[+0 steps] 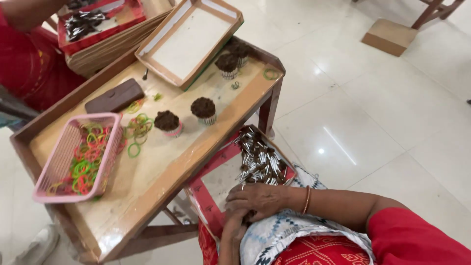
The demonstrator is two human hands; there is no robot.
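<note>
While the right hand [257, 198] lay palm-down, fingers loosely curled over the left hand [235, 223], its own grip hidden, both rested at the red tray [208, 169] edge, beside loose sticks [260, 162], wrists bent inward.

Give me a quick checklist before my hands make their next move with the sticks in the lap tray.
1. Red tray sits on the lap, sticks inside: ok.
2. Right hand rests at the tray's near edge: ok.
3. Left hand lies under the right; its grip: cannot tell.
4. Pink basket of rubber bands on the wooden table: ok.
5. Loose bands beside the basket: ok.
6. Finished bundles upright: ok.
</note>
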